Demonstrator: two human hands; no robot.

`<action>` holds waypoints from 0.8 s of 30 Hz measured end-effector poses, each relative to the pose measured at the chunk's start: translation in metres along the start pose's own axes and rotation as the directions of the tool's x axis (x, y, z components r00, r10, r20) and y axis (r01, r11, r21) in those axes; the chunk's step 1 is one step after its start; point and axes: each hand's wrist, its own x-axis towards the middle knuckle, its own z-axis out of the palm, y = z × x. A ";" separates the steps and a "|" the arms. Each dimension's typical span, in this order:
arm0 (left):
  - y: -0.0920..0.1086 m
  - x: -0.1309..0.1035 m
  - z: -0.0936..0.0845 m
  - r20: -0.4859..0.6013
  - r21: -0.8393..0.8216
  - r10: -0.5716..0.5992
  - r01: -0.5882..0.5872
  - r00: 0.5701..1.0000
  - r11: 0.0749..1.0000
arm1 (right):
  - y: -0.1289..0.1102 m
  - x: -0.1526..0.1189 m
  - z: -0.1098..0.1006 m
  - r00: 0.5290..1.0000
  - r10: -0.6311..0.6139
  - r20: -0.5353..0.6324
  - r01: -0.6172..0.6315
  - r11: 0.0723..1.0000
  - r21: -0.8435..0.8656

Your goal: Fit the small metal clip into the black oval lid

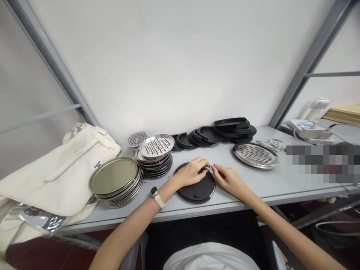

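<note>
A black round disc [194,189] with a small hole near its front lies flat close to the table's front edge. My left hand [194,172] rests on top of it, fingers curled at its right rim, holding it down. My right hand [226,180] is closed in a pinch at that same rim, on a thin metal wire clip [208,168] mostly hidden by fingertips. Several similar wire clips [270,144] lie loose at the back right. Nearby on the right sits a round metal grater plate [255,155] with a black part along its back edge.
Left of the disc stand a stack of round grater plates [157,146] and a stack of olive-coloured round plates [114,176]. Black rings and discs [210,135] are piled against the wall. A cream bag [64,168] covers the table's left end; metal frame posts [298,75] rise at both sides.
</note>
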 end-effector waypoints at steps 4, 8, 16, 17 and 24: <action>0.001 -0.001 -0.002 0.011 0.036 -0.014 0.013 1.000 0.999 | 0.000 0.001 0.000 1.000 -0.007 0.022 0.007 1.000 -0.001; 0.003 -0.001 -0.003 0.009 0.081 -0.027 0.026 1.000 0.996 | 0.001 0.002 0.001 0.999 -0.017 0.050 0.018 1.000 -0.003; 0.005 0.000 -0.002 -0.048 0.149 -0.045 0.051 0.998 0.987 | 0.003 0.004 0.002 0.997 0.017 0.081 -0.013 0.999 -0.045; 0.005 0.000 -0.002 -0.052 0.157 -0.043 0.051 0.998 0.986 | 0.002 0.004 0.002 0.996 0.018 0.082 -0.014 0.999 -0.047; 0.008 -0.001 -0.003 -0.035 0.229 -0.037 0.044 0.999 0.973 | 0.001 0.003 0.000 0.996 0.006 0.092 -0.003 0.999 -0.035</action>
